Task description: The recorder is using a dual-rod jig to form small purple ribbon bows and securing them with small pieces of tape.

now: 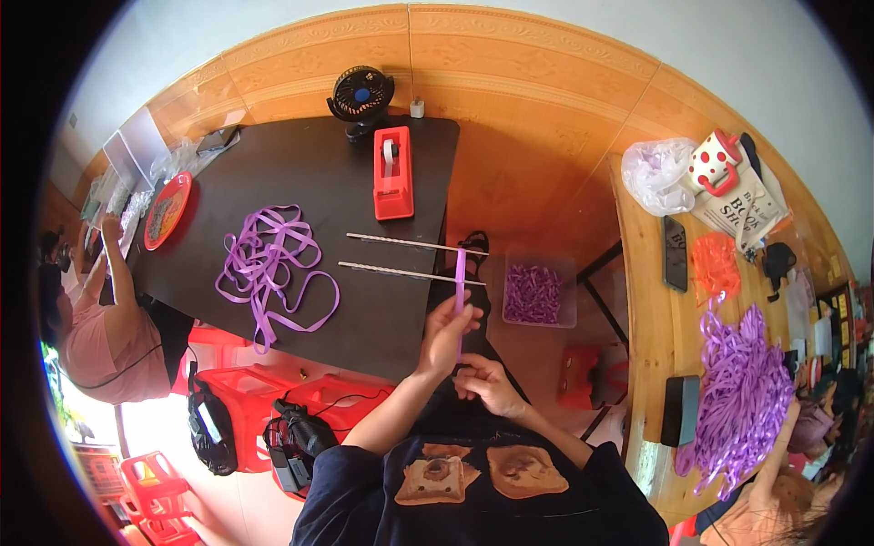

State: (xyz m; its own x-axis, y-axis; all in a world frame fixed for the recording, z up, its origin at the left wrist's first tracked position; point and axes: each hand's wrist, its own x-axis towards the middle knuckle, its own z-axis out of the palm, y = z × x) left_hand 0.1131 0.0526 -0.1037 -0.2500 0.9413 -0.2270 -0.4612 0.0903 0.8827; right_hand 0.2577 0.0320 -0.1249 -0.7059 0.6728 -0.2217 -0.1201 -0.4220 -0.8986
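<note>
Two thin pale sticks (401, 269) jut sideways past the right edge of the dark table, roughly parallel. A purple ribbon (461, 264) lies across their free ends and runs down toward me. My left hand (446, 335) is closed around the ribbon just below the nearer stick. Lower and to the right, my right hand (490, 386) is closed, its thumb and fingers pinching the ribbon's lower stretch, which is mostly hidden. On the table, left of the sticks, lies a loose tangle of purple ribbon (264, 259).
A red tape dispenser (393, 177), black fan (361, 96) and red plate (167, 211) stand on the dark table. Below its right side is a clear bin (568, 318) of purple pieces. The wooden table (648, 364) holds a ribbon heap (739, 391) and phone (675, 254). People sit at both sides.
</note>
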